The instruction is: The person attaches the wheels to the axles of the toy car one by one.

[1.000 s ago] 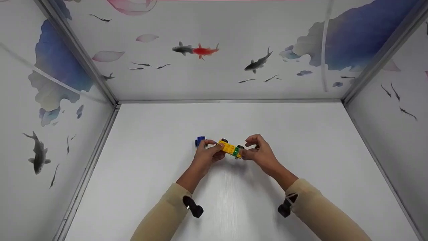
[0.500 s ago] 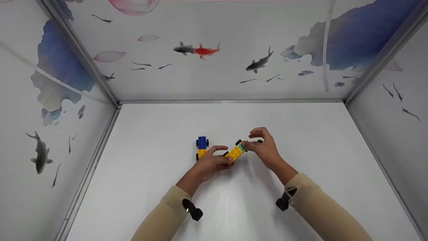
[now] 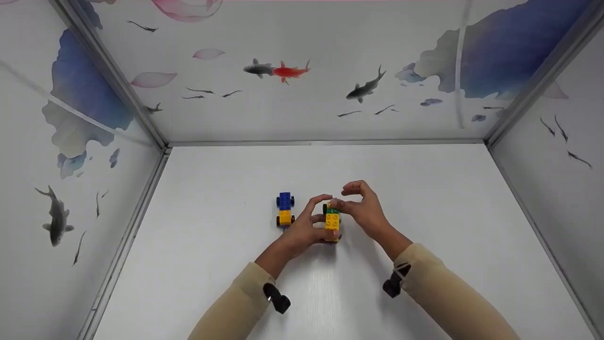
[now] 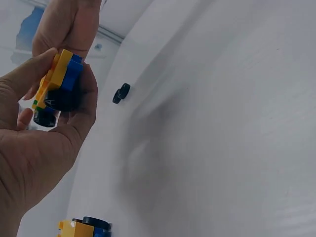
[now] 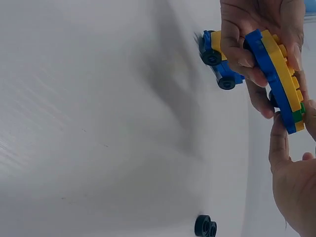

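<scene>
My left hand (image 3: 302,231) holds a toy car (image 3: 332,222) built of toy bricks, thumb on its studded top and fingers on the other side. Its top is yellow with a green band, above a blue base (image 5: 269,69); black wheels (image 4: 44,117) show in the left wrist view. My right hand (image 3: 365,212) pinches the car's far end beside the green band, with thumb above and a fingertip beneath. The other right fingers are raised. A second brick car (image 3: 285,210), blue and yellow with black wheels, stands left of my left hand.
Two small black wheels (image 4: 121,93) lie together on the white table (image 3: 212,236), hidden behind my right hand in the head view. Pale walls (image 3: 302,113) printed with fish close off the back and sides.
The held car has swung from slanting rightward to pointing straight away from me. My left hand has shifted right and nearer, uncovering the second car. My right hand still grips the far end.
</scene>
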The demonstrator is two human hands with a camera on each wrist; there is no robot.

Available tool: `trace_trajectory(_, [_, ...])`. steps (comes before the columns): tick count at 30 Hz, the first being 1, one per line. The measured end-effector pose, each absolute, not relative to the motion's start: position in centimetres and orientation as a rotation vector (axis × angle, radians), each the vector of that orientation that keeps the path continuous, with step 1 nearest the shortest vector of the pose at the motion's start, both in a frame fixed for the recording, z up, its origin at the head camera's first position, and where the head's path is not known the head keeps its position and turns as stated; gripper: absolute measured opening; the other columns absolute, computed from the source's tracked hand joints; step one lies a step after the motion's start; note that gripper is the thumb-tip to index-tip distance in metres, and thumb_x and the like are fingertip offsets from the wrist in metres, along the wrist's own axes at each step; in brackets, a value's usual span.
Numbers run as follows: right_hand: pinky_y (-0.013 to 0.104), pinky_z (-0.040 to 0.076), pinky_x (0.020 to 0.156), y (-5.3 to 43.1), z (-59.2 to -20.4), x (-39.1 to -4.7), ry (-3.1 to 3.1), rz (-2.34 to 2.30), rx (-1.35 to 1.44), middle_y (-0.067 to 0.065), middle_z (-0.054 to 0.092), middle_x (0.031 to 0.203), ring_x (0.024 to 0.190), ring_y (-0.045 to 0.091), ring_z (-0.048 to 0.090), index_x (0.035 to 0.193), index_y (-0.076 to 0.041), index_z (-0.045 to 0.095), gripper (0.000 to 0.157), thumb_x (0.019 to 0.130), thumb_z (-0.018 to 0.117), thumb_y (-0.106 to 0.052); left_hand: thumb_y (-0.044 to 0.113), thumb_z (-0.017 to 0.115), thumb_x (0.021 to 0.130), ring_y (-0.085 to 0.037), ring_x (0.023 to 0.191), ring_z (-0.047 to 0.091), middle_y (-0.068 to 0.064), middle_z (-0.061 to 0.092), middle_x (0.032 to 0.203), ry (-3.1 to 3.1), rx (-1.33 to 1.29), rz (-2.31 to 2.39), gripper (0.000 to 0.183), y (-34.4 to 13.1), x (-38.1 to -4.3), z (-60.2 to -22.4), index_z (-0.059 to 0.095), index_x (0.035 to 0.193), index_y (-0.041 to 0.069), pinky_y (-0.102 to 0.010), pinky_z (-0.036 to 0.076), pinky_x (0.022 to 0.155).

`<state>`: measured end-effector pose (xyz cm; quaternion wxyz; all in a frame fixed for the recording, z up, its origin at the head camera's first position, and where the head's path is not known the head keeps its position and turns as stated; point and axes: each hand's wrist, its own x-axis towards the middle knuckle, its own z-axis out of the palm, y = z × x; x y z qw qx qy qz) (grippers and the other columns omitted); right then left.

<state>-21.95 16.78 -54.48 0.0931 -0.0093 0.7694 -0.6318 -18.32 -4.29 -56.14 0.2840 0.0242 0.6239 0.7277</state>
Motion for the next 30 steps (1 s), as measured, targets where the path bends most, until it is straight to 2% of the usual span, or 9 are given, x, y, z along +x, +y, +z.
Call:
trace_trajectory(6, [0.036, 0.065, 0.104, 16.9, -54.8, -22.0, 2.259, -1.885, -0.035, 0.018, 0.060, 0.142, 0.118, 0.030, 0.078, 0.137, -0.011, 0.060, 0.050, 0.101, 0.081, -0.038, 0.011, 0.093, 0.089, -0.030, 0.122, 0.074, -0.018, 0.048, 0.164, 1.685, 0.065, 1.953, 0.086, -4.2, -18.2, -56.0, 0.048, 0.153, 0.047, -0.045, 0.065, 0.107])
trace_trajectory(10, [0.034, 0.067, 0.100, 17.7, -54.8, -22.3, 2.229, -1.912, 0.005, 0.024, 0.062, 0.141, 0.120, 0.031, 0.079, 0.137, -0.010, 0.063, 0.037, 0.110, 0.070, -0.034, 0.012, 0.093, 0.090, -0.031, 0.117, 0.077, -0.019, 0.049, 0.161, 1.697, 0.057, 1.965, 0.085, -4.5, -18.3, -56.2, 0.048, 0.154, 0.043, -0.045, 0.066, 0.104])
trace_trajectory(13, [0.030, 0.067, 0.098, 18.6, -54.9, -22.6, 2.338, -1.825, 0.026, 0.023, 0.066, 0.141, 0.123, 0.032, 0.076, 0.138, -0.010, 0.066, 0.031, 0.113, 0.066, -0.029, 0.010, 0.093, 0.090, -0.031, 0.115, 0.078, -0.020, 0.052, 0.158, 1.704, 0.053, 1.979, 0.085, -4.7, -18.4, -56.4, 0.048, 0.156, 0.041, -0.045, 0.068, 0.100])
trace_trajectory(16, [0.028, 0.064, 0.096, 19.6, -55.4, -22.7, 2.547, -1.658, -0.014, 0.017, 0.072, 0.137, 0.123, 0.033, 0.072, 0.139, -0.009, 0.069, 0.030, 0.112, 0.068, -0.021, 0.009, 0.093, 0.090, -0.031, 0.112, 0.079, -0.019, 0.055, 0.155, 1.718, 0.039, 1.990, 0.085, -4.8, -18.6, -56.6, 0.049, 0.156, 0.041, -0.045, 0.069, 0.096])
trace_trajectory(21, [0.048, 0.062, 0.100, 21.2, -56.7, -22.9, 2.795, -1.446, -0.169, 0.023, 0.072, 0.136, 0.127, 0.040, 0.070, 0.140, 0.004, 0.069, 0.035, 0.105, 0.070, -0.002, 0.005, 0.091, 0.091, -0.033, 0.110, 0.080, -0.019, 0.058, 0.150, 1.741, -0.011, 1.995, 0.084, -4.8, -18.6, -56.6, 0.051, 0.156, 0.041, -0.047, 0.070, 0.092])
trace_trajectory(24, [0.059, 0.059, 0.106, 22.0, -57.4, -23.0, 2.880, -1.321, -0.243, 0.027, 0.069, 0.138, 0.130, 0.046, 0.068, 0.141, 0.008, 0.067, 0.039, 0.102, 0.071, 0.004, 0.005, 0.090, 0.091, -0.034, 0.109, 0.081, -0.019, 0.058, 0.150, 1.746, -0.028, 1.997, 0.084, -4.8, -18.6, -56.6, 0.051, 0.157, 0.039, -0.047, 0.070, 0.091])
trace_trajectory(27, [0.063, 0.056, 0.111, 22.6, -57.9, -22.9, 2.959, -1.131, -0.305, 0.028, 0.067, 0.141, 0.133, 0.049, 0.064, 0.142, 0.008, 0.067, 0.042, 0.100, 0.072, 0.004, 0.005, 0.090, 0.092, -0.033, 0.109, 0.082, -0.019, 0.059, 0.149, 1.749, -0.039, 2.002, 0.083, -4.9, -18.6, -56.7, 0.052, 0.157, 0.040, -0.046, 0.070, 0.091])
trace_trajectory(30, [0.065, 0.056, 0.109, 23.1, -58.4, -22.8, 3.016, -0.937, -0.371, 0.027, 0.066, 0.146, 0.134, 0.050, 0.063, 0.143, 0.006, 0.067, 0.044, 0.100, 0.072, 0.005, 0.006, 0.089, 0.093, -0.033, 0.109, 0.081, -0.019, 0.059, 0.148, 1.752, -0.042, 2.010, 0.079, -5.1, -18.6, -56.8, 0.053, 0.155, 0.041, -0.045, 0.070, 0.091])
